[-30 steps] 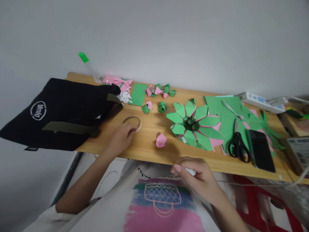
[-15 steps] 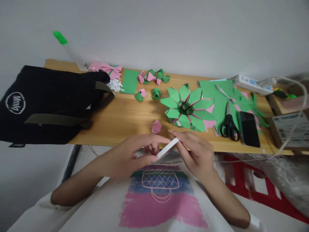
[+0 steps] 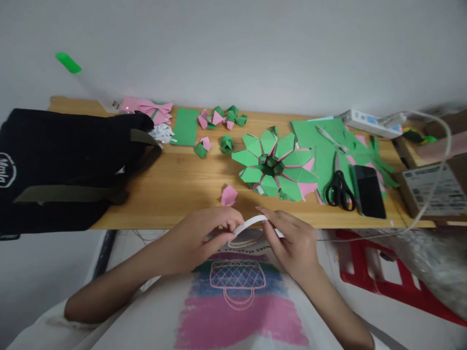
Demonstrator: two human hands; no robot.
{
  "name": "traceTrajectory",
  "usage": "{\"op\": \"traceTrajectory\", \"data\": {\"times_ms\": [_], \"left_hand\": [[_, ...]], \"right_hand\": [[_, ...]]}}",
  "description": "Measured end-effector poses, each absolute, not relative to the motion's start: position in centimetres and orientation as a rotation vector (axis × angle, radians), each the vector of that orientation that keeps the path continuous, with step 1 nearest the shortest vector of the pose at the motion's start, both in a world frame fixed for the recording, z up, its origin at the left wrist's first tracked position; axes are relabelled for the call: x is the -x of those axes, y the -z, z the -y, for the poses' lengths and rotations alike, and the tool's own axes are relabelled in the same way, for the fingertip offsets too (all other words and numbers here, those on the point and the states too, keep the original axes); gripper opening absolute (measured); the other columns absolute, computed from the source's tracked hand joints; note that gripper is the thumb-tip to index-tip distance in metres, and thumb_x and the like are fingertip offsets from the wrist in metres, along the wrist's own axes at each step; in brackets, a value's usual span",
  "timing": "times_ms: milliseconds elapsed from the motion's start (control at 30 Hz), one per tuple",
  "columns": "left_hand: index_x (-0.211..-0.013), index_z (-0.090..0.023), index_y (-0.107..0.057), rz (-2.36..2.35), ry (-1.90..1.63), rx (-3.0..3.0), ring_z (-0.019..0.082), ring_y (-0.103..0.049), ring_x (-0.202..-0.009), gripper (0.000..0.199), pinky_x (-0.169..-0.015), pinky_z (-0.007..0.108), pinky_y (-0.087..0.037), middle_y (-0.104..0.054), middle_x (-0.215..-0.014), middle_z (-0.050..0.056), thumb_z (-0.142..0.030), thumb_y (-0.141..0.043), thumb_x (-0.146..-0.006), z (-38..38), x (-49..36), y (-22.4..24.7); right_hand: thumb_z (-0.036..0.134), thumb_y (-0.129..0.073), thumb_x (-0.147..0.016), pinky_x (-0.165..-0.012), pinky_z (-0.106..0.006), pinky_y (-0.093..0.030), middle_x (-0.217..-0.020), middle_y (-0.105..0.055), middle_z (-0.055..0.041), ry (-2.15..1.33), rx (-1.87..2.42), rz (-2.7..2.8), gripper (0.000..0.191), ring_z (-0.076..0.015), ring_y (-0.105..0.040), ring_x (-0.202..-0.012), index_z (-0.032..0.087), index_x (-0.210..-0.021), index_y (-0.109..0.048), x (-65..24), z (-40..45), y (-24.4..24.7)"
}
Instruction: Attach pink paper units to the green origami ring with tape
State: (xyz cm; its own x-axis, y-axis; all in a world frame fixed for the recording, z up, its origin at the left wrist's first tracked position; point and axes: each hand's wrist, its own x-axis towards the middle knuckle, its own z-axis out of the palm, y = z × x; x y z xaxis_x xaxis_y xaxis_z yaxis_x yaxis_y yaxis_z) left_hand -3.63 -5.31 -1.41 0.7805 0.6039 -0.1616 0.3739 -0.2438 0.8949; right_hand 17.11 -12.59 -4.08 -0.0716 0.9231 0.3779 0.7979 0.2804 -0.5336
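Note:
My left hand (image 3: pixel 199 240) pinches one side of a thin roll of white tape (image 3: pixel 251 222) between thumb and fingers, just off the table's front edge. The fingers of my right hand (image 3: pixel 294 243) are closed on its opposite side. The roll is tilted, so its round opening shows. Just beyond my hands a pink folded paper piece (image 3: pixel 229 195) lies on the wooden table (image 3: pixel 168 184). Behind my right hand stands a flower-like ring of green and pink folded paper (image 3: pixel 272 165).
Small folded pieces (image 3: pixel 219 118) and a green paper stack (image 3: pixel 185 127) lie at the back. A black bag (image 3: pixel 69 165) covers the left end. Scissors (image 3: pixel 340 189), a phone (image 3: pixel 369 191), green sheets (image 3: pixel 310 136) and a power strip (image 3: pixel 372 124) are on the right.
The tape roll has turned from a nearly edge-on view to show its round opening. My hands stay on its two sides. The view has shifted slightly to the right.

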Motion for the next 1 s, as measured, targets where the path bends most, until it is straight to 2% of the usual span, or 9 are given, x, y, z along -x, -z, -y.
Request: {"op": "traceTrajectory", "data": {"times_ms": [233,333,433,533,633,733,800,867,1000], "left_hand": [[-0.089,-0.021,-0.058,-0.746,-0.385,-1.702,0.012,-0.056,-0.076,0.005,-0.069,0.024,-0.046,-0.061,-0.089,-0.001,-0.019,-0.053,-0.087,4.8,3.6,2.2],[-0.092,-0.021,-0.056,-0.731,-0.38,-1.604,0.012,-0.057,-0.075,0.005,-0.068,0.024,-0.047,-0.059,-0.086,-0.001,-0.021,-0.055,-0.087,4.6,3.5,2.4],[-0.095,-0.021,-0.055,-0.718,-0.36,-1.533,0.012,-0.057,-0.072,0.01,-0.066,0.024,-0.046,-0.058,-0.081,-0.002,-0.024,-0.057,-0.086,4.6,3.2,2.4],[-0.095,-0.022,-0.055,-0.732,-0.373,-1.494,0.012,-0.056,-0.071,0.011,-0.064,0.024,-0.046,-0.058,-0.081,-0.002,-0.024,-0.059,-0.085,4.6,2.9,2.1],[-0.091,-0.021,-0.057,-0.741,-0.412,-1.502,0.011,-0.056,-0.071,0.008,-0.066,0.023,-0.047,-0.057,-0.083,-0.002,-0.023,-0.059,-0.084,4.5,3.0,1.8],[-0.087,-0.021,-0.059,-0.746,-0.406,-1.558,0.011,-0.057,-0.072,0.004,-0.068,0.023,-0.049,-0.059,-0.088,0.001,-0.025,-0.059,-0.086,4.4,3.3,1.6],[-0.085,-0.021,-0.059,-0.74,-0.395,-1.586,0.012,-0.057,-0.073,0.007,-0.068,0.024,-0.05,-0.061,-0.092,0.002,-0.028,-0.058,-0.087,4.2,3.5,1.6],[-0.086,-0.022,-0.059,-0.739,-0.386,-1.584,0.012,-0.058,-0.072,0.008,-0.067,0.024,-0.051,-0.062,-0.093,0.003,-0.03,-0.057,-0.087,4.0,3.5,1.6],[-0.091,-0.022,-0.058,-0.721,-0.389,-1.544,0.011,-0.058,-0.072,0.008,-0.066,0.024,-0.051,-0.063,-0.092,0.002,-0.029,-0.057,-0.088,3.6,3.4,1.4]], "right_hand": [[0.023,-0.053,-0.092,-0.057,-0.027,-0.054,-0.077,-0.076,-0.006,-0.418,1.61,1.917,0.023,-0.0169,-0.069,-0.061,0.018,-0.1,-0.074,-18.0,12.4,5.0],[0.03,-0.057,-0.091,-0.058,-0.03,-0.056,-0.079,-0.076,-0.0065,-0.488,1.637,1.974,0.024,-0.0189,-0.071,-0.065,0.017,-0.105,-0.071,-18.2,12.4,4.7],[0.028,-0.059,-0.09,-0.064,-0.03,-0.057,-0.089,-0.077,-0.0069,-0.509,1.606,1.899,0.027,-0.0183,-0.071,-0.072,0.019,-0.114,-0.068,-17.7,12.6,4.0],[0.025,-0.06,-0.089,-0.066,-0.028,-0.056,-0.086,-0.076,-0.0042,-0.544,1.565,1.758,0.016,-0.0165,-0.071,-0.072,0.022,-0.099,-0.071,-18.3,12.9,3.5],[0.038,-0.06,-0.087,-0.072,-0.033,-0.055,-0.081,-0.075,-0.006,-0.339,1.892,1.357,0.021,-0.0208,-0.071,-0.075,0.021,-0.083,-0.072,-22.3,12.9,3.6],[0.041,-0.05,-0.087,-0.074,-0.039,-0.051,-0.087,-0.075,-0.0124,-0.064,2.613,1.032,0.034,-0.0274,-0.07,-0.082,0.016,-0.096,-0.071,-28.9,12.2,4.0],[0.036,-0.063,-0.075,-0.069,-0.041,-0.048,-0.077,-0.074,-0.015,-0.134,2.757,1.04,0.023,-0.0328,-0.069,-0.079,0.015,-0.077,-0.072,-32.8,11.6,4.2],[0.034,-0.066,-0.068,-0.062,-0.037,-0.045,-0.067,-0.071,-0.0127,-0.203,2.806,1.078,0.017,-0.0313,-0.068,-0.072,0.019,-0.063,-0.068,-35.3,10.9,4.7],[0.037,-0.072,-0.06,-0.054,-0.033,-0.037,-0.049,-0.061,-0.0064,-0.287,2.794,1.188,0.025,-0.0266,-0.063,-0.059,0.023,-0.046,-0.057,-37.0,9.5,6.3]]}}
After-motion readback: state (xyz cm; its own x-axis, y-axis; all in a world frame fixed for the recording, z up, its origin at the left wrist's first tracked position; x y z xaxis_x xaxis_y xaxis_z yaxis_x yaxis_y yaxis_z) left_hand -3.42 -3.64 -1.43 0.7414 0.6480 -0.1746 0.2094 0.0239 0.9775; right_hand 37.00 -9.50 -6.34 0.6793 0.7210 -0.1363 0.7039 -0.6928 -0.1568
